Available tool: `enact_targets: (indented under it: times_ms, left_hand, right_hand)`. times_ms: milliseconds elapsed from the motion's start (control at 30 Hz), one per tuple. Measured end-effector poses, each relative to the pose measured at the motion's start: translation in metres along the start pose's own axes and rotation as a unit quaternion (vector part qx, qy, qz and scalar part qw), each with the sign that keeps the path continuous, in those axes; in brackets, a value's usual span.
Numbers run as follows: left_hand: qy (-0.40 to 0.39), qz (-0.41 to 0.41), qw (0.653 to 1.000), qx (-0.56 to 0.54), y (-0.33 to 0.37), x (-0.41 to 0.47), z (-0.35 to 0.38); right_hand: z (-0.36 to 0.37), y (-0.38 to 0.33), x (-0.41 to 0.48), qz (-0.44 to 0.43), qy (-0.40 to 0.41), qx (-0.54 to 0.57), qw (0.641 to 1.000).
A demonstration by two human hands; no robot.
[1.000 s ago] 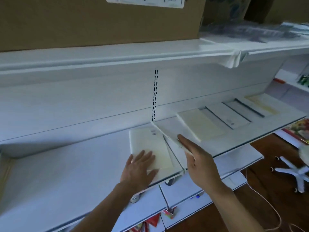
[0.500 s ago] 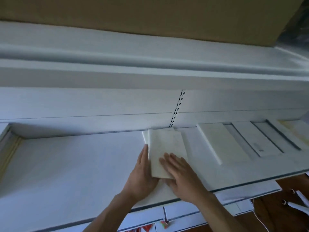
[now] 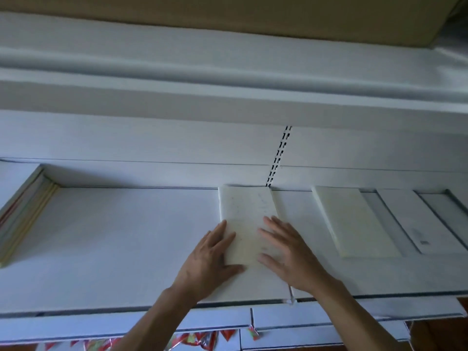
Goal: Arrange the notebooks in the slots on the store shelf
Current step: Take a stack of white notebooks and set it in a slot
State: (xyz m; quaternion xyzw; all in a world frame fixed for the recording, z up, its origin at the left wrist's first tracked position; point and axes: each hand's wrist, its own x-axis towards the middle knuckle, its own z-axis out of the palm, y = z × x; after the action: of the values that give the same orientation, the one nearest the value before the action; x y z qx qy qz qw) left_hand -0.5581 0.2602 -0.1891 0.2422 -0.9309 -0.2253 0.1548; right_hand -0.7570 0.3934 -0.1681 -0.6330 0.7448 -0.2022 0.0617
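A cream notebook stack (image 3: 247, 221) lies flat on the white shelf (image 3: 126, 236), its far end against the back panel below the slotted upright. My left hand (image 3: 211, 259) presses flat against the stack's left edge and near corner. My right hand (image 3: 288, 252) rests flat on its right side, fingers spread. Further right lie another cream notebook (image 3: 354, 221) and a white notebook (image 3: 415, 224) with a small printed code, each flat on the same shelf.
A stack of coloured-edged books (image 3: 22, 216) leans at the shelf's far left. An upper shelf (image 3: 228, 79) overhangs, with a cardboard box (image 3: 228, 11) on top. Lower shelves and colourful packets (image 3: 202, 339) sit below the front edge.
My right hand laid a second notebook onto the one under my left hand. Both hands have since squared the stack and slid it toward the back panel. The view swung left.
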Motion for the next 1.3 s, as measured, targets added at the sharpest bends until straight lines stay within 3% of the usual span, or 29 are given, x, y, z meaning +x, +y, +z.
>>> enact_targets:
  times_ms: [200,467,833,1300]
  left_hand:
    - [0.005,0.034,0.999,0.018,-0.003,0.000,0.000]
    - [0.007,0.054,0.998,0.035,0.001,0.002,0.001]
    - [-0.044,0.055,0.997,0.036,0.002,0.007,-0.001]
    - [-0.017,0.041,0.999,0.014,0.010,0.004,-0.002]
  right_hand:
    - [-0.009,0.022,-0.013,0.038,-0.056,0.039,0.997]
    - [-0.006,0.028,-0.015,0.036,-0.019,0.024,0.999]
    - [-0.013,0.039,-0.022,0.051,-0.041,-0.009,0.998]
    - [-0.021,0.031,-0.020,0.078,-0.066,0.024,0.995]
